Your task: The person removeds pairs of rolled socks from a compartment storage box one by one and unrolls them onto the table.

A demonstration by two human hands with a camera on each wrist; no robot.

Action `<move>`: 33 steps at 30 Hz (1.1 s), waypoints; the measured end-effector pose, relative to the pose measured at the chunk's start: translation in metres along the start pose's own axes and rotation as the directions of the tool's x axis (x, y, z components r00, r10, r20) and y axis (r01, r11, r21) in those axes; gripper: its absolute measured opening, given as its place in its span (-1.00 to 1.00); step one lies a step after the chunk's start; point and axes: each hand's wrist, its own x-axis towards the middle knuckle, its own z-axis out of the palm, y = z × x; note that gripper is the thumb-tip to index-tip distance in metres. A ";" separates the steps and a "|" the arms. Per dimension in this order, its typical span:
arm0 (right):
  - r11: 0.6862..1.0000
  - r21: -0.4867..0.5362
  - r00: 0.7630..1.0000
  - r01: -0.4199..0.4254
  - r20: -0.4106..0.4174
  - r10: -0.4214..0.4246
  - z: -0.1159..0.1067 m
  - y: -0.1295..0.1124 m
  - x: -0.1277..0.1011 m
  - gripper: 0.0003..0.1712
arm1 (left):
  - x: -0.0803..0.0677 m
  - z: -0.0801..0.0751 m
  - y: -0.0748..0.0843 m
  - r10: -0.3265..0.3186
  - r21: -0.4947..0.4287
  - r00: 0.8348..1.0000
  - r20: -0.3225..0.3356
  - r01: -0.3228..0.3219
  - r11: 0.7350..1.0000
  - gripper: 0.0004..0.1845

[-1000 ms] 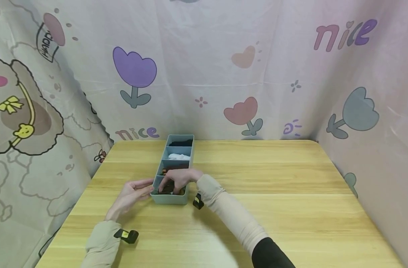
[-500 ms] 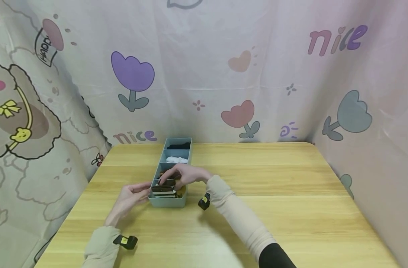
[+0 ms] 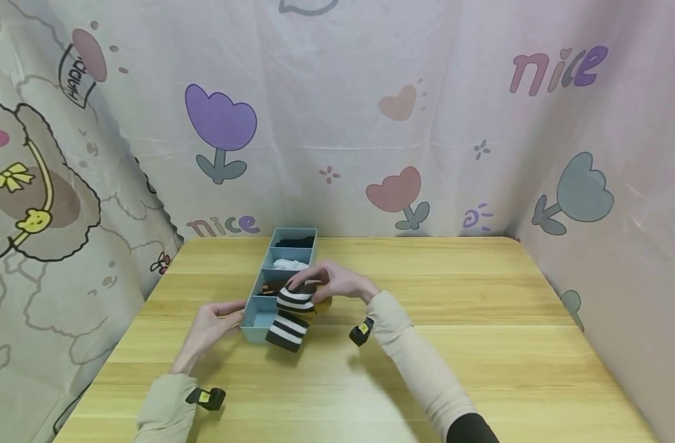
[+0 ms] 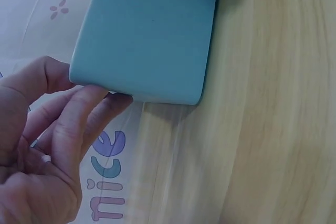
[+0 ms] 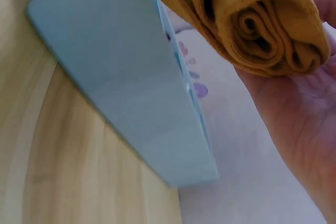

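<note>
My right hand (image 3: 339, 282) holds a rolled sock (image 3: 287, 332) between fingers and thumb, over the front right corner of a long blue-grey divided box (image 3: 255, 335). Black and white stripes cover one part of the sock, and a loose striped flap hangs down in front of the box. Its mustard-yellow rolled end (image 5: 270, 32) faces the right wrist camera. At the box's left side, near the front, my left hand (image 3: 207, 329) touches the wall with extended fingers. In the left wrist view, the thumb (image 4: 50, 74) lies against the rim corner.
Behind the bare front compartment (image 3: 261, 317), dark brown fabric (image 3: 273, 288) lies in one section, white fabric (image 3: 290, 264) in another and black fabric (image 3: 295, 243) at the far end. A printed curtain (image 3: 315, 123) stands behind the wooden table (image 3: 453, 344).
My right hand has lifted the sock out of the front compartment and moved right. A striped flap has come loose and hangs down. The left hand has stayed at the box.
</note>
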 end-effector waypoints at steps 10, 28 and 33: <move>0.995 0.008 0.992 -0.104 -0.076 0.104 -0.013 0.024 -0.048 -0.44 | -0.004 0.004 0.013 0.090 0.279 0.994 -0.061 -0.069 0.958 -0.60; 0.984 0.015 0.961 -0.176 -0.213 0.175 -0.014 0.062 -0.112 -0.35 | -0.009 0.170 0.055 0.277 0.272 0.931 0.239 -0.338 0.901 -0.31; 0.983 0.042 0.946 -0.179 -0.267 0.184 -0.011 0.066 -0.118 -0.31 | 0.009 0.190 0.041 0.235 0.172 0.940 0.247 -0.281 0.944 -0.10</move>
